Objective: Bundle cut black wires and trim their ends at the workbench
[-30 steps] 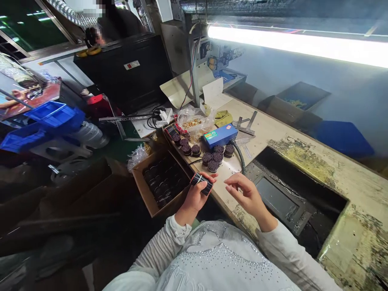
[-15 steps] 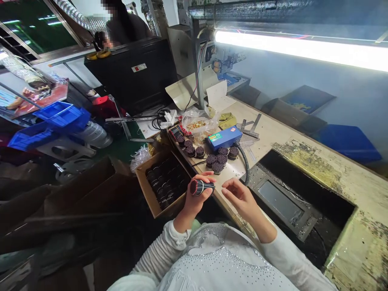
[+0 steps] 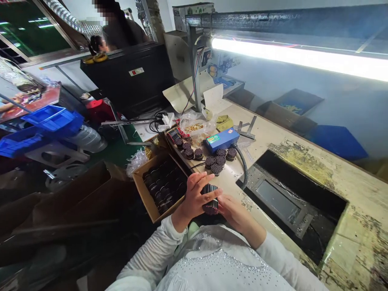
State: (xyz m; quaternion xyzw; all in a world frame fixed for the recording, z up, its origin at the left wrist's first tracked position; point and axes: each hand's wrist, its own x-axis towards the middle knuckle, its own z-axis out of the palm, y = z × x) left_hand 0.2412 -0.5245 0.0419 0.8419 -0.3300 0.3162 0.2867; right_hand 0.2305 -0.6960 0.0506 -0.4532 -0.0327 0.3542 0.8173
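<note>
Between my two hands is a bundle of thin black wires (image 3: 211,207), its reddish cut ends facing down toward my body. My left hand (image 3: 194,196) wraps it from the left, with the fingers lying across its top and side. From the right, my right hand (image 3: 235,212) holds its side; some of those fingertips are hidden behind the bundle. Just beyond my hands, several similar bundles (image 3: 216,168) stand on end on the bench (image 3: 257,161). More dark bundles (image 3: 163,184) lie in rows inside an open cardboard box (image 3: 140,178) to the left.
A blue box-shaped device (image 3: 222,140) with a grey hose (image 3: 242,165) sits behind the bundles. Beyond are a plastic bag of small brass-coloured parts (image 3: 195,127) and a metal square (image 3: 249,129). At right, a recess in the bench holds a dark panel (image 3: 280,200). A person (image 3: 123,26) is at the back left.
The bundle has turned from lying sideways to having its cut ends toward my body. My right hand, earlier apart with loose fingers, has come in against it. The view has shifted slightly.
</note>
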